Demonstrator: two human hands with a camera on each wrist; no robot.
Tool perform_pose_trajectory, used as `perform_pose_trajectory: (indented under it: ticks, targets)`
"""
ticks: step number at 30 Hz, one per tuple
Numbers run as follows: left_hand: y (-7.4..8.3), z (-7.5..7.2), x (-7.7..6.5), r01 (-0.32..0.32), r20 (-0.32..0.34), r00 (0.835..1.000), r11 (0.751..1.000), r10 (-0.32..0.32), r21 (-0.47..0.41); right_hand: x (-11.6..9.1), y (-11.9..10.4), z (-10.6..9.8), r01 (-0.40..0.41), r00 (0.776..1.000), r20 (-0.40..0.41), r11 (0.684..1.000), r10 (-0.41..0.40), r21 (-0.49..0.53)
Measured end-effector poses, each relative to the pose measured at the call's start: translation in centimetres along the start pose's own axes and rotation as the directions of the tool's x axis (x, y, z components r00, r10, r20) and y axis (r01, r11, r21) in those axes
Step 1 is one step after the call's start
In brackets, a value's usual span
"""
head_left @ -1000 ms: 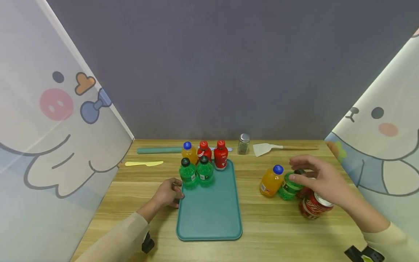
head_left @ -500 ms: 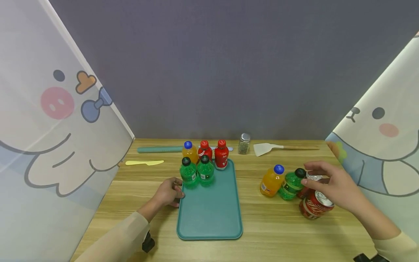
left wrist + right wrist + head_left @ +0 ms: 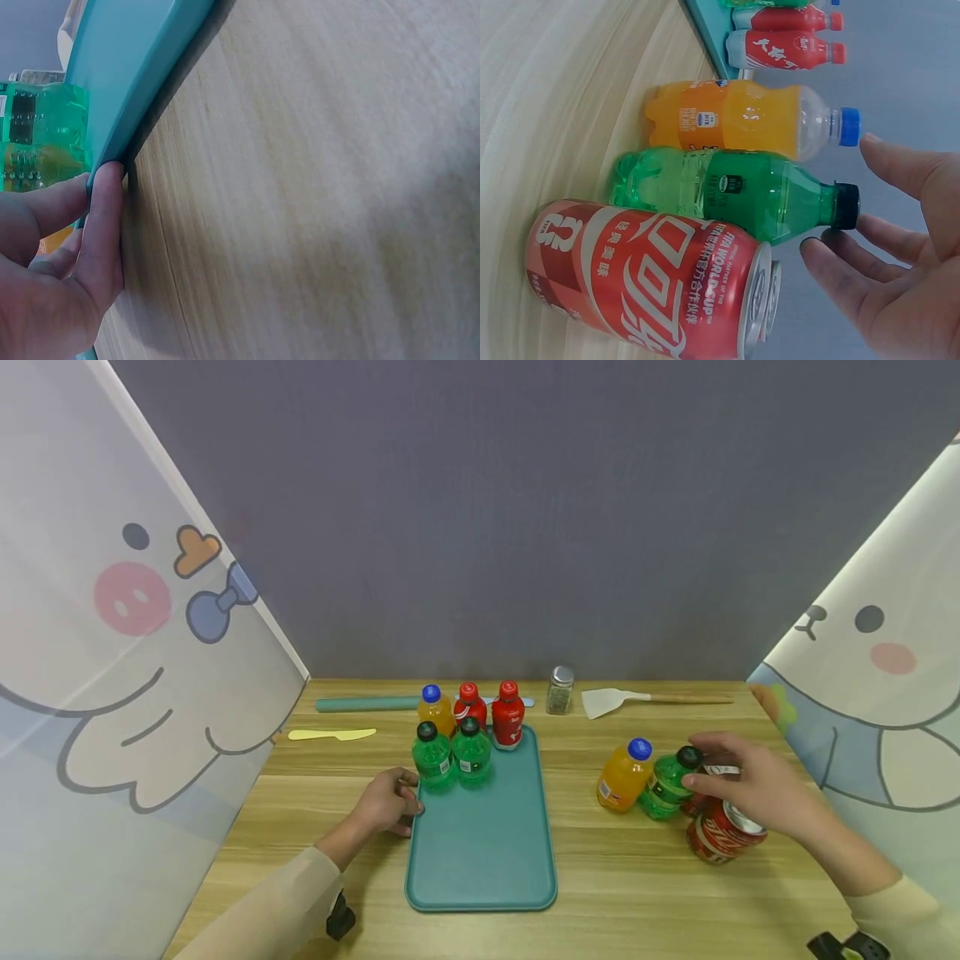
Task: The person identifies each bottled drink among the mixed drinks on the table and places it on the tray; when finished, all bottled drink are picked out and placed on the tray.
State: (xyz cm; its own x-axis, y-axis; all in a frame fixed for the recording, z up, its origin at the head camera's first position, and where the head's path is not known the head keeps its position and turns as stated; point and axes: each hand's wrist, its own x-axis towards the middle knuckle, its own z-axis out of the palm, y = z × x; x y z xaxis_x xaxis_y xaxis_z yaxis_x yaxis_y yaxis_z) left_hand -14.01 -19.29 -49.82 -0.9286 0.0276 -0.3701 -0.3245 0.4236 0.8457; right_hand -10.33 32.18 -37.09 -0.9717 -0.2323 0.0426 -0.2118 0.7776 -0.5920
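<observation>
My left hand (image 3: 387, 802) pinches the left rim of a teal tray (image 3: 487, 852), thumb and finger on either side of the edge in the left wrist view. Two green soda bottles (image 3: 471, 758) stand on the tray, before an orange soda bottle (image 3: 435, 714) and two red bottles (image 3: 507, 718). My right hand (image 3: 753, 785) hovers with parted fingers around the black cap of another green soda bottle (image 3: 727, 191). Beside that stand an orange soda bottle (image 3: 742, 120) with a blue cap and a red cola can (image 3: 645, 281). A second can (image 3: 723, 768) is mostly hidden behind the hand.
Along the back lie a teal stick-like thing (image 3: 365, 703) and a white spatula (image 3: 603, 702) with a wooden handle, with a spice shaker (image 3: 559, 692) between. A yellow knife (image 3: 332, 735) lies left of the tray. Printed panels flank the table, and a grey wall stands behind.
My right hand drew back rightward from over the green bottle's cap, then came slightly left again beside it. The left hand and the tray have stayed put.
</observation>
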Motion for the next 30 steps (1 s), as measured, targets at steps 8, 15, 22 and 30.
perform_pose_trajectory:
  ticks: [8,15,22,30]
  targets:
    - [0.2,0.0,-0.2,-0.013,-0.002,1.0,1.0,0.013,-0.002,0.5,0.2,0.3,0.024,1.0,0.002,0.999,-0.024,-0.022]
    - [-0.1,0.0,0.0,-0.007,0.004,1.0,1.0,0.007,0.002,0.9,0.5,0.7,0.044,0.999,0.0,0.997,-0.044,-0.056]
    - [-0.1,0.1,-0.1,-0.02,-0.002,1.0,1.0,0.02,0.004,1.1,0.5,0.8,0.031,0.999,-0.01,0.996,-0.032,-0.081]
    - [-0.1,0.1,-0.1,-0.011,-0.005,1.0,1.0,0.011,0.002,1.4,1.0,0.8,0.016,1.0,-0.007,0.996,-0.017,-0.088]
